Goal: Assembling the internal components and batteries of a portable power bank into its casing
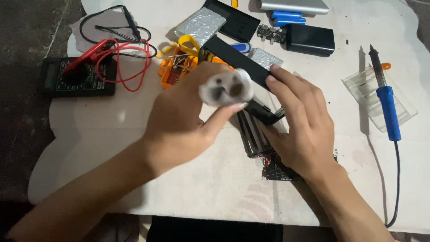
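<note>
My left hand (186, 118) is raised over the middle of the white sheet (112, 134), its fingers closed on a small white plug-like part (226, 87) with dark holes, blurred. My right hand (298, 123) lies on a long black case (235, 58) and a black ribbed device (253, 134) under it, fingers gripping the case's edge. A black circuit board with red wires (273, 168) shows below the right wrist.
A black multimeter (76, 76) with red and black leads (125, 54) sits left. Orange tool (174, 67), silver pouches (199, 24), blue cells (286, 18) and black boxes (311, 39) lie at the back. A blue soldering iron (387, 105) rests on a clear stand (367, 89) at right.
</note>
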